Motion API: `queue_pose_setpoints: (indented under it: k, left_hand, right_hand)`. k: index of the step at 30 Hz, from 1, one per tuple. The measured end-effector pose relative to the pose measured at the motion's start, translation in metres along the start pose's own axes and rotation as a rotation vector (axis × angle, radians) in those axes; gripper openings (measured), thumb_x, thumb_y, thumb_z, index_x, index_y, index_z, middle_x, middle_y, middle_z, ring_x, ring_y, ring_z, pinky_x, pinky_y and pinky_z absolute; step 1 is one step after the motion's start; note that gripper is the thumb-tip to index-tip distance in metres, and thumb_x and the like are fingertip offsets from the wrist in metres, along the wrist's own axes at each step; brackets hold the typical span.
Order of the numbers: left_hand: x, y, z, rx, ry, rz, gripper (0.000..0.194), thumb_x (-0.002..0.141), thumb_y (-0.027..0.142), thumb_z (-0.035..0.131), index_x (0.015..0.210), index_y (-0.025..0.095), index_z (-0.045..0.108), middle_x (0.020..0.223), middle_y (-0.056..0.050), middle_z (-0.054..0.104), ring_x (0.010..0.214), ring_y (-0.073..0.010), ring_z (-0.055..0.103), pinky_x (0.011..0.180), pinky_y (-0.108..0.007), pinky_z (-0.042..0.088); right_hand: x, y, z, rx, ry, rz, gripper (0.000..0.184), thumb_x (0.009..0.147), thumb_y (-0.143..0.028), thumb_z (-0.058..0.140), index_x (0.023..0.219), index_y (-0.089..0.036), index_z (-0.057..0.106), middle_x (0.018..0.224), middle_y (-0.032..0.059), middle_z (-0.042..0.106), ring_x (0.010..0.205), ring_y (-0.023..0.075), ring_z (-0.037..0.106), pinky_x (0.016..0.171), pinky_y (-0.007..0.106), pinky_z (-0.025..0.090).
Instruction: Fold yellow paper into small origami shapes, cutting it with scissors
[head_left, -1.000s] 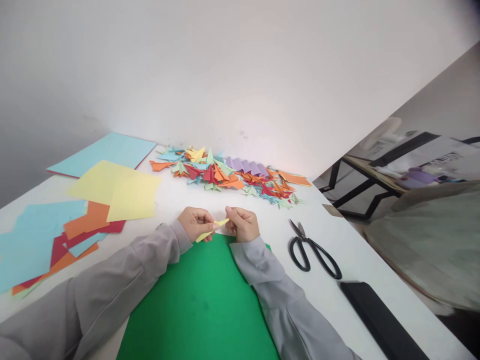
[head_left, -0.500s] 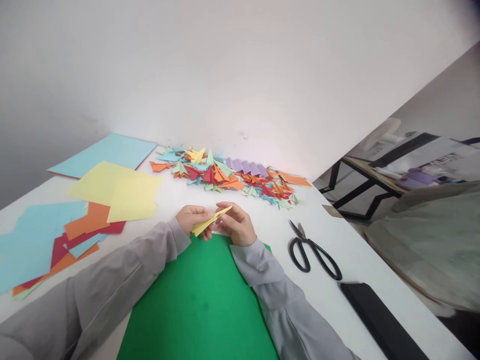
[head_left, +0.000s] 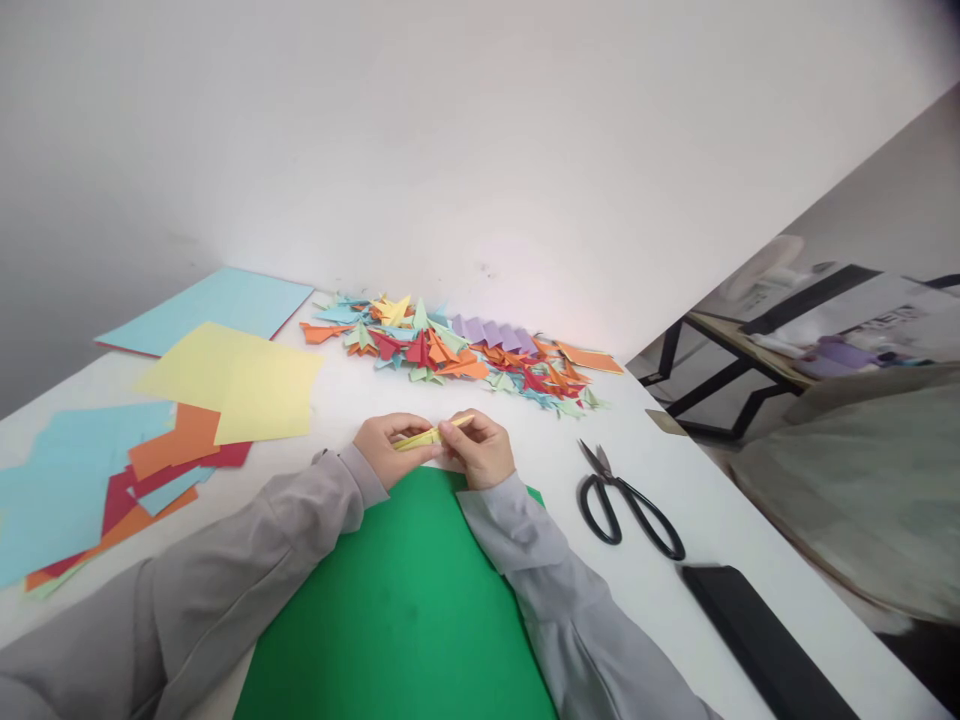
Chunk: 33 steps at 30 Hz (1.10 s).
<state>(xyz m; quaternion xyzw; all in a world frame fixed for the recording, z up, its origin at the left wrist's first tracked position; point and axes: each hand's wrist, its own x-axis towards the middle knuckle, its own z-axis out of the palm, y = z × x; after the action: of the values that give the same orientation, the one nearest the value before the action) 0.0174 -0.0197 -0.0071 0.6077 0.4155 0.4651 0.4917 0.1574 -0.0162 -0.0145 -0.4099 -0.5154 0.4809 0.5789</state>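
A narrow piece of folded yellow paper [head_left: 420, 438] is held between my two hands, above the far edge of a green sheet [head_left: 405, 590]. My left hand [head_left: 388, 446] is closed on its left part, the thumb in front along the fold. With thumb and fingers, my right hand [head_left: 481, 450] pinches the other end, and a thin tip sticks out past the thumb. Some of the fingers behind the paper are hidden. Beyond the hands lies a long heap of small folded paper shapes [head_left: 420, 345] in several colours.
Black-handled scissors [head_left: 626, 495] lie partly spread on the right, with a black flat case [head_left: 757, 630] nearer me. At left are yellow sheets [head_left: 262, 385], blue paper [head_left: 67, 480], orange and red pieces [head_left: 180, 440], and a blue stack [head_left: 210, 305]. A white wall [head_left: 480, 150] rises behind the table.
The folded yellow paper has been turned between my fingers, its broad face showing half a second ago and its narrow edge now. My right fingers have closed onto it.
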Motion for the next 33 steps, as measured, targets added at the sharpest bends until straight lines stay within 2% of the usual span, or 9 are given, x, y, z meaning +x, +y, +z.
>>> queue_pose_setpoints:
  k: [4,9,13,17,20,25,29,31,33]
  left_hand:
    - [0.000,-0.002,-0.001,0.057,0.018,0.025,0.019,0.059,0.025,0.063,0.072,0.012,0.065,0.062,-0.003,0.064,0.057,-0.0115,0.056,0.055,-0.022,0.044]
    - [0.000,0.000,-0.004,0.018,-0.049,0.005,0.012,0.061,0.022,0.060,0.059,0.012,0.064,0.052,-0.002,0.062,0.050,-0.0115,0.055,0.050,-0.022,0.043]
    - [-0.001,0.002,-0.004,-0.005,-0.063,-0.037,0.011,0.060,0.022,0.061,0.057,0.012,0.064,0.049,-0.002,0.062,0.047,-0.0113,0.055,0.048,-0.022,0.043]
    - [-0.001,0.005,-0.002,-0.048,0.012,-0.053,0.014,0.054,0.022,0.066,0.064,0.012,0.066,0.050,-0.001,0.062,0.047,-0.0112,0.056,0.047,-0.021,0.044]
    - [-0.001,0.008,0.000,-0.093,0.029,-0.092,0.015,0.052,0.025,0.069,0.059,0.013,0.065,0.047,0.000,0.061,0.044,-0.0113,0.056,0.045,-0.021,0.044]
    - [0.000,0.009,-0.003,-0.163,-0.006,-0.115,0.022,0.053,0.032,0.069,0.061,0.012,0.066,0.046,-0.001,0.061,0.043,-0.0122,0.056,0.044,-0.022,0.045]
    - [0.005,0.003,-0.008,-0.326,-0.051,-0.154,0.038,0.064,0.044,0.058,0.074,0.009,0.067,0.062,-0.008,0.066,0.056,-0.0158,0.060,0.058,-0.031,0.050]
    - [0.007,0.001,-0.010,-0.332,0.005,-0.077,0.038,0.062,0.041,0.061,0.086,0.012,0.066,0.084,-0.011,0.066,0.068,-0.0164,0.061,0.066,-0.033,0.050]
    - [0.007,0.000,-0.010,-0.273,-0.004,0.028,0.040,0.057,0.033,0.067,0.094,0.017,0.064,0.109,-0.012,0.056,0.085,-0.0192,0.058,0.071,-0.032,0.050]
  right_hand:
    - [-0.002,-0.005,0.003,-0.017,-0.041,-0.008,0.020,0.059,-0.030,0.069,0.057,-0.017,0.054,0.044,-0.0062,0.052,0.036,0.0050,0.043,0.035,0.017,0.034]
    - [-0.007,-0.009,0.009,0.007,-0.161,0.091,0.020,0.054,-0.029,0.071,0.065,-0.018,0.059,0.057,-0.0030,0.058,0.048,0.0101,0.055,0.044,0.022,0.046]
    - [-0.007,-0.005,0.010,0.083,-0.094,0.103,0.017,0.055,-0.029,0.071,0.061,-0.017,0.060,0.064,-0.0021,0.059,0.046,0.0092,0.054,0.042,0.022,0.046]
    - [-0.002,-0.002,0.006,0.117,-0.015,0.041,0.017,0.056,-0.030,0.070,0.056,-0.017,0.060,0.059,-0.0031,0.057,0.041,0.0052,0.048,0.037,0.017,0.039]
    - [-0.001,-0.001,0.004,0.133,0.014,0.024,0.017,0.056,-0.029,0.070,0.054,-0.017,0.060,0.058,-0.0035,0.057,0.041,0.0050,0.047,0.035,0.016,0.037]
    - [0.000,0.000,0.004,0.225,0.049,0.121,0.018,0.053,-0.030,0.072,0.057,-0.017,0.060,0.053,-0.0027,0.058,0.043,0.0077,0.050,0.036,0.018,0.037]
    - [0.004,0.002,0.000,0.388,0.108,0.237,0.028,0.047,-0.033,0.075,0.064,-0.017,0.061,0.048,-0.0029,0.057,0.041,0.0080,0.050,0.034,0.018,0.038]
    - [0.005,0.003,-0.001,0.430,0.096,0.281,0.037,0.046,-0.033,0.076,0.076,-0.017,0.060,0.049,-0.0031,0.058,0.040,0.0087,0.050,0.036,0.020,0.040]
    - [0.005,0.004,0.000,0.435,0.057,0.313,0.049,0.046,-0.033,0.076,0.088,-0.017,0.056,0.050,-0.0031,0.059,0.040,0.0102,0.053,0.038,0.022,0.042]
